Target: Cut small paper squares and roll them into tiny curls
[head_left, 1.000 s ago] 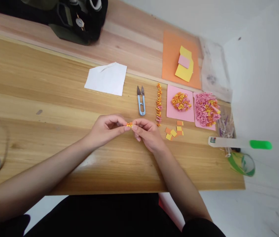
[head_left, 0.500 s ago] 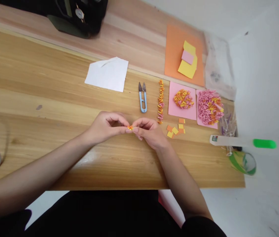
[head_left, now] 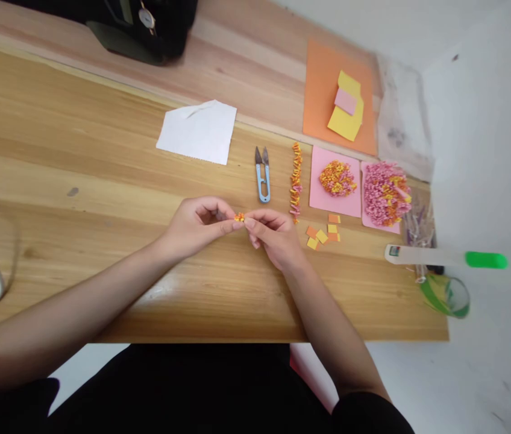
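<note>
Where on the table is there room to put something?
The table is bare left of the white paper, and near its front edge between the left arm and right arm. It's crowded on the right, around the pink sheets and little paper squares.

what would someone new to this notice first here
Probably the bright heap of pink, orange and yellow pieces at the right of the table, with a smaller heap on pink paper to its left. Next, perhaps, the left hand and right hand, fingertips meeting around a tiny orange-yellow piece near the middle.
</note>
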A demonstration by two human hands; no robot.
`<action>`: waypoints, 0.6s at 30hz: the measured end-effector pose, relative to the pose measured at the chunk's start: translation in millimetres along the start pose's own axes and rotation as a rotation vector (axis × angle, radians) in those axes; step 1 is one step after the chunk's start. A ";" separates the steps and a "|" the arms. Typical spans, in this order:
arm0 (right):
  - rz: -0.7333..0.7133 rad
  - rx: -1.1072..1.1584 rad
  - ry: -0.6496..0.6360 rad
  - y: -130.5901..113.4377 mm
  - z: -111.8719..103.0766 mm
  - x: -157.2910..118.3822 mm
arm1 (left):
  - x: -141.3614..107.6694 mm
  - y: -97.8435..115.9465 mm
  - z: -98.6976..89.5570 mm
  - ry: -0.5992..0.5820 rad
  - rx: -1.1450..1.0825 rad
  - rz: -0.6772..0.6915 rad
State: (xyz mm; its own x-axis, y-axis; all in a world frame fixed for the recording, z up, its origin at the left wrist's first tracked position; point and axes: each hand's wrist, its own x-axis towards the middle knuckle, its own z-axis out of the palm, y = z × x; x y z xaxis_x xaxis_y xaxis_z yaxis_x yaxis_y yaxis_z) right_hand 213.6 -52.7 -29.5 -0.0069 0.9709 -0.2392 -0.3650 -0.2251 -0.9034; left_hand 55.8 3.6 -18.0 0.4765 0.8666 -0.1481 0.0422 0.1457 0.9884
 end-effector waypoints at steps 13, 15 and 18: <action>0.057 0.001 0.007 -0.8 -1.5 3.7 | 4.4 -5.9 -4.1 -0.089 -0.032 -0.041; 0.037 -0.007 0.007 -0.6 -0.7 4.5 | 5.6 -7.5 -4.6 -0.095 -0.053 -0.036; 0.013 -0.023 0.016 -1.5 0.6 5.2 | 6.7 -8.1 -4.6 -0.122 -0.079 -0.028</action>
State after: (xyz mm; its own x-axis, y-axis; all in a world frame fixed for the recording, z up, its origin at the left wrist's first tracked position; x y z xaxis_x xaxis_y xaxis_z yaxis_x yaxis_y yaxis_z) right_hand 213.6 -47.3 -29.1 0.0033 0.9666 -0.2562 -0.3432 -0.2396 -0.9082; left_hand 54.6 10.4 -27.1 0.5797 0.7979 -0.1653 -0.0101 0.2100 0.9777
